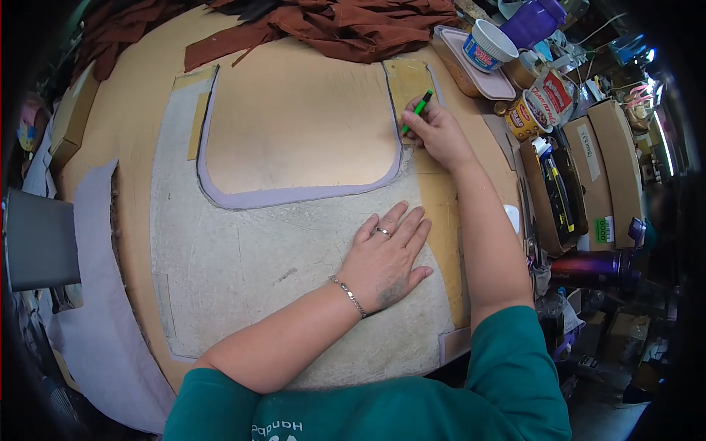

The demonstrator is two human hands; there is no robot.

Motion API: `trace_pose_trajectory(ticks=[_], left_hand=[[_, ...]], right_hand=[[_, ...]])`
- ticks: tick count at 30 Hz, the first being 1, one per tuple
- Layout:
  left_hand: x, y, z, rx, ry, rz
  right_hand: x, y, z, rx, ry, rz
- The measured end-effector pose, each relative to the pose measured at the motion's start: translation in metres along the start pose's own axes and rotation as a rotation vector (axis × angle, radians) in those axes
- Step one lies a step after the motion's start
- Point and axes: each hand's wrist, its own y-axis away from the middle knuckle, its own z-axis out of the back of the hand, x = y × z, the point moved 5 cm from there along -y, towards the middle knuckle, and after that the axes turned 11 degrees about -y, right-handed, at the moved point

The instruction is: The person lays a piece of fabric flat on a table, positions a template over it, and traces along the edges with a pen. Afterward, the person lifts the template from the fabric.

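A large grey template (294, 250) with a U-shaped cutout and yellow taped strips (441, 220) lies over lilac material (294, 197), whose edge shows along the cutout. My left hand (391, 253) rests flat on the template, fingers slightly apart, with a ring and a bracelet on it. Pinched in my right hand (434, 132) is a green pen (417, 112), held at the inner edge of the template's right arm. The pen's lower end is close to that edge; whether it touches cannot be made out.
Brown-red fabric (353, 29) is heaped at the table's far side. Another lilac piece (110, 316) lies at the left by a grey bin (40, 239). Along the right stand a lidded container (474, 66), a tub (489, 45), a box of pens (551, 191) and cardboard (614, 162).
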Motion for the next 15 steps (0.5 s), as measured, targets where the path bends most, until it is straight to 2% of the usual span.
trace_pose_trajectory(ticks=[5,9,12,15], left_hand=[[0.001,0.000,0.000,-0.014,0.012,0.004],[0.001,0.000,0.001,-0.014,0.026,0.004],[0.002,0.001,0.000,-0.014,0.032,0.012],[0.001,0.000,0.000,-0.023,0.029,0.012]], right_hand=[[-0.004,-0.041,0.003,-0.056,-0.050,0.081],[-0.004,-0.030,0.007,-0.188,-0.128,0.114],[-0.006,-0.001,0.009,-0.101,-0.126,-0.029],[-0.006,0.019,0.005,-0.075,-0.102,-0.013]])
